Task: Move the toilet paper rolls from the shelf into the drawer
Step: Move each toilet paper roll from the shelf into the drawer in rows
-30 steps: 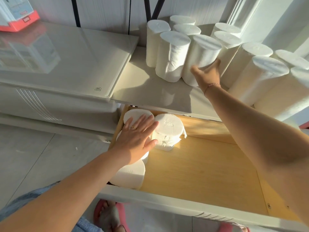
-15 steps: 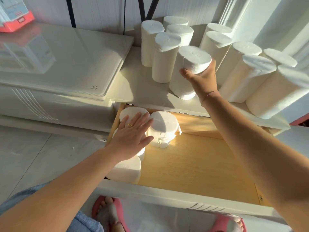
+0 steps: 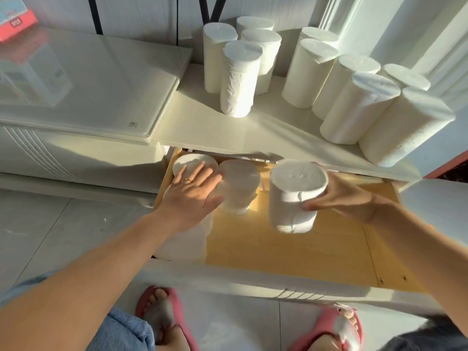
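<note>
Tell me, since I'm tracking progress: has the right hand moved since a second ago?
Yes. The right hand came down off the shelf with a roll, now over the open drawer.

small "CCC" mark on glass top (image 3: 133,124), box (image 3: 15,19) print illegible

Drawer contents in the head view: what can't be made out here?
- Rolls along the drawer's left side: the left hand and forearm cover them, so no count.
- Drawer back: hidden under the shelf.
- Carried roll: motion-blurred; the right hand's far fingers are hidden behind it.
</note>
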